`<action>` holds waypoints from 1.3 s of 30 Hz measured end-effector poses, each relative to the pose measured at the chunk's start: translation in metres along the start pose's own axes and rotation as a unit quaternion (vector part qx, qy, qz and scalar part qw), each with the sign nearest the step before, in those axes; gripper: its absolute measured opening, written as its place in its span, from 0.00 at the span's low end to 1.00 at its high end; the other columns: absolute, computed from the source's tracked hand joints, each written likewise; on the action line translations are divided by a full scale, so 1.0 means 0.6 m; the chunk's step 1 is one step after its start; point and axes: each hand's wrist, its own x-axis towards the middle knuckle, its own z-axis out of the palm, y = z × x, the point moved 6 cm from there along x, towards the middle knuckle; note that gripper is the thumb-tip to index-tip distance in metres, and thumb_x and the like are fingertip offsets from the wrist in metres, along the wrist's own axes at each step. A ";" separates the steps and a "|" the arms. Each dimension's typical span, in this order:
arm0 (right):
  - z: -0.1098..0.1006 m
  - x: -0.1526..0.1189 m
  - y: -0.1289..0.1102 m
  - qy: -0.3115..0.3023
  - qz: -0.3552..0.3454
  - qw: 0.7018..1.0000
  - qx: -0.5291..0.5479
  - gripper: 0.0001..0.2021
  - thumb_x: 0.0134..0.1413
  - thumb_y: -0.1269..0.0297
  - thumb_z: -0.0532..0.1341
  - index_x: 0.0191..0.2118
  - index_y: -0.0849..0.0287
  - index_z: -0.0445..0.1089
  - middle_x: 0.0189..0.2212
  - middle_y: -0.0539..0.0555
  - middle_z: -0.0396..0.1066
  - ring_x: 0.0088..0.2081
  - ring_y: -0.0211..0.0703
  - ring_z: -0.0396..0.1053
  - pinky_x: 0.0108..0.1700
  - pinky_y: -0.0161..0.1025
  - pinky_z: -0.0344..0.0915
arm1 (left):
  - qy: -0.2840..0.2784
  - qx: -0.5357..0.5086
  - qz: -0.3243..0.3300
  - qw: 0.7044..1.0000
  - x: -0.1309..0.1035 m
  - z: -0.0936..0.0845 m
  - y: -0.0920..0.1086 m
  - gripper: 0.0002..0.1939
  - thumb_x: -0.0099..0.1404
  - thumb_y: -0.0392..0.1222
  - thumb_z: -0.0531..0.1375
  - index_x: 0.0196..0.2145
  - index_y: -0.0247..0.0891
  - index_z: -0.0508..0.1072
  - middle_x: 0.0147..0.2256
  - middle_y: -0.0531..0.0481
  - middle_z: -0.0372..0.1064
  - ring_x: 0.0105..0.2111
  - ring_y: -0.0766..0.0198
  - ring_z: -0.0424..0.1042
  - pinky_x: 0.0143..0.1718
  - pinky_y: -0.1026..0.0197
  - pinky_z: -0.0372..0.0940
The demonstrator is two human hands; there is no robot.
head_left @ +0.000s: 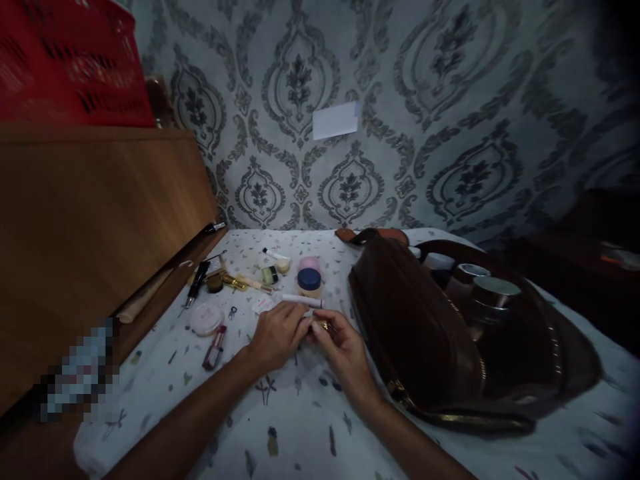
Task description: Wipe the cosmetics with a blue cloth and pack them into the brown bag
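My left hand (280,335) and my right hand (345,348) meet in the middle of the patterned cloth. Between their closed fingertips is a small gold-coloured item (323,325), mostly covered, so its kind is unclear. Just beyond the fingers lies a white tube (303,301). Behind that stand a jar with a blue lid (309,280) and a pink-lidded jar (309,263). Left of my left hand are a round clear compact (207,319) and a lipstick (215,348). A large brown leather bag (410,320) lies open on the right, holding several silver-capped containers (495,291).
Further left lie a black tube (198,280), a makeup brush (254,283), a small green jar (269,275) and other cosmetics. A wooden cabinet (100,220) with a red basket (75,67) on top borders the left side. Patterned wallpaper (300,180) rises behind.
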 end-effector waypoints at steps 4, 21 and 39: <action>0.004 0.003 0.012 -0.012 0.032 0.999 0.016 0.23 0.43 0.45 0.70 0.37 0.58 0.72 0.30 0.52 0.72 0.27 0.39 0.68 0.33 0.39 0.71 | 0.003 0.019 0.000 1.000 -0.002 -0.001 -0.002 0.17 0.75 0.42 0.44 0.39 0.38 0.70 0.36 0.45 0.75 0.38 0.59 0.74 0.37 0.59 0.67; 0.004 -0.001 0.013 -0.021 -0.014 0.998 -0.049 0.20 0.43 0.47 0.70 0.37 0.58 0.73 0.31 0.54 0.75 0.33 0.44 0.71 0.37 0.39 0.70 | -0.018 -0.056 -0.083 0.995 0.005 -0.002 -0.025 0.15 0.73 0.42 0.46 0.32 0.40 0.67 0.27 0.51 0.70 0.29 0.63 0.70 0.32 0.62 0.60; 0.013 -0.005 0.006 -0.016 0.019 0.999 0.046 0.17 0.44 0.50 0.69 0.35 0.56 0.70 0.26 0.48 0.70 0.25 0.38 0.68 0.26 0.34 0.62 | 0.038 -0.324 -0.192 0.926 0.003 -0.009 -0.053 0.15 0.68 0.51 0.51 0.30 0.40 0.69 0.25 0.54 0.66 0.28 0.61 0.68 0.32 0.62 0.62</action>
